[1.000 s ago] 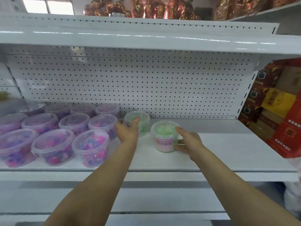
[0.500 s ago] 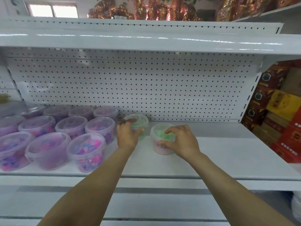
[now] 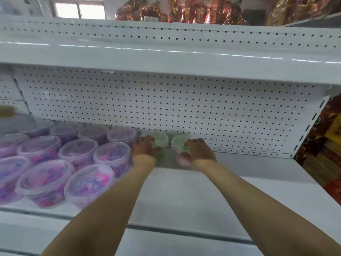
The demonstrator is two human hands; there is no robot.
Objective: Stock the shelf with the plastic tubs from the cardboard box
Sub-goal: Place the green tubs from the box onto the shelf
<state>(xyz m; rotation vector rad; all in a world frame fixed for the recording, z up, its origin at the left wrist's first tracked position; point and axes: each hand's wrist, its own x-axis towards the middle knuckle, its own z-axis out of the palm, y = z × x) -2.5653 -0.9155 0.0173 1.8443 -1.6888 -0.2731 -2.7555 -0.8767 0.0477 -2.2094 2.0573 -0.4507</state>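
Head view shows a white metal shelf (image 3: 230, 193) filling the frame, with a perforated back panel (image 3: 166, 111) behind it and an upper shelf (image 3: 166, 58) overhanging at 12 o'clock. Above that, shiny red and gold foil packs (image 3: 184, 10) sit by a bright window (image 3: 81, 11) at 11 o'clock. Stacked red and yellow cartons (image 3: 326, 141) stand past the shelf's end at 3 o'clock. From 8 to 10 o'clock a block of clear purple-filled tubs (image 3: 77, 156) stands in rows, close together.

At the back of the shelf, near the panel, stand two tubs with green contents, side by side and apart. The left hand (image 3: 144, 150) grips the left green tub (image 3: 156, 140) from above, fingers curled over its lid. The right hand (image 3: 199, 150) grips the right green tub (image 3: 180, 146), fingers on the lid and thumb against its pink side.

Both hands cover much of their tubs; the whole frame is blurred, so labels cannot be read. The leftmost purple tubs are cut off by the frame edge. No cardboard box is in view.

Bare shelf runs from 1 to 5 o'clock, out to the front edge and the slotted upright (image 3: 311, 122)
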